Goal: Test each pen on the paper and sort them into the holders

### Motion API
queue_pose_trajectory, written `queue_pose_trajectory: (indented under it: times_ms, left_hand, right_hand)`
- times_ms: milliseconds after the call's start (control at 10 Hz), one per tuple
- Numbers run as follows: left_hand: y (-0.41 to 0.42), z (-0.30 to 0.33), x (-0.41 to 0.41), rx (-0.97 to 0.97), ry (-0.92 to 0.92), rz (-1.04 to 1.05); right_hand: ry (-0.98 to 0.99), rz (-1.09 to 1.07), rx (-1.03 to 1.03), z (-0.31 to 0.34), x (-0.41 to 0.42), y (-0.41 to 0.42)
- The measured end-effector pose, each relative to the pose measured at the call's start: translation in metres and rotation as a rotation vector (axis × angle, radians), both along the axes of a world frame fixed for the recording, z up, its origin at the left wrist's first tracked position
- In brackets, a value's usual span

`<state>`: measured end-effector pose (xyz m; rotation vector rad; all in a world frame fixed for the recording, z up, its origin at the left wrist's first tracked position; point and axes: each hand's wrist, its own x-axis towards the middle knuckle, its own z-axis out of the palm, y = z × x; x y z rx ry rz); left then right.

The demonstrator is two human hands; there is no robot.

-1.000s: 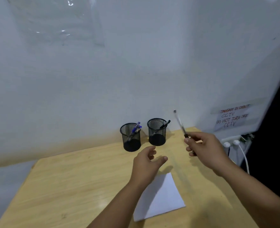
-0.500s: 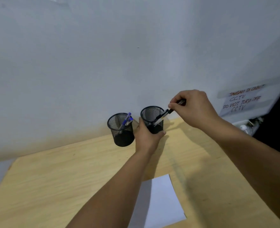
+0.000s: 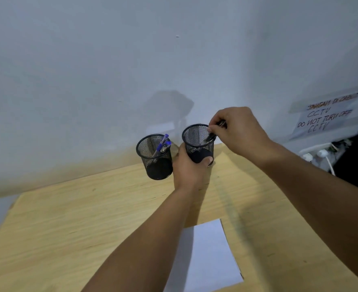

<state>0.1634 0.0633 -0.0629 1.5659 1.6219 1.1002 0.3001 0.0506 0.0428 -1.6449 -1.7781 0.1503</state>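
Pens (image 3: 212,134) sit in the right holder (image 3: 197,144), a black mesh cup at the back of the table (image 3: 89,218) near the wall (image 3: 131,60). Right hand (image 3: 240,131) hovers over that holder's rim, thumb and fingertips pinching the dark top end of a pen whose lower part slants down inside the mesh. How many pens are in this cup cannot be told. Left hand (image 3: 189,167) grips the same holder low down, thumb across its front and the other fingers wrapped behind it. Just beside it to the left stands the left holder (image 3: 155,158), also black mesh, apart from both hands, with 2 blue pens (image 3: 163,145) leaning against its right rim. Paper (image 3: 207,258), a white sheet, lies flat on the near part of the table, partly under the left forearm. A taped sign (image 3: 329,116) reading "DO NOT TURN OFF CCTV" hangs on the right wall, above white plugs (image 3: 319,153).
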Motion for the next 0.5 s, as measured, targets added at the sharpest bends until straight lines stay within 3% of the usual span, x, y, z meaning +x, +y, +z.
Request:
queue_pose_trajectory:
  times_ms: [200, 300, 400, 500]
  left_hand:
    - [0.001, 0.008, -0.004, -0.039, 0.034, -0.050]
    - [-0.001, 0.011, -0.007, -0.088, 0.041, -0.110]
    - [-0.010, 0.015, -0.014, -0.121, 0.103, -0.176]
    - [-0.029, 0.015, -0.027, -0.111, 0.003, -0.234]
  right_hand:
    - [-0.302, 0.001, -0.049, -0.017, -0.012, 0.007]
    - [-0.323, -0.006, -0.061, -0.018, -0.014, 0.002]
    - [-0.223, 0.001, 0.039, -0.022, -0.014, -0.013]
    - [-0.060, -0.012, 0.177, -0.037, -0.014, -0.038]
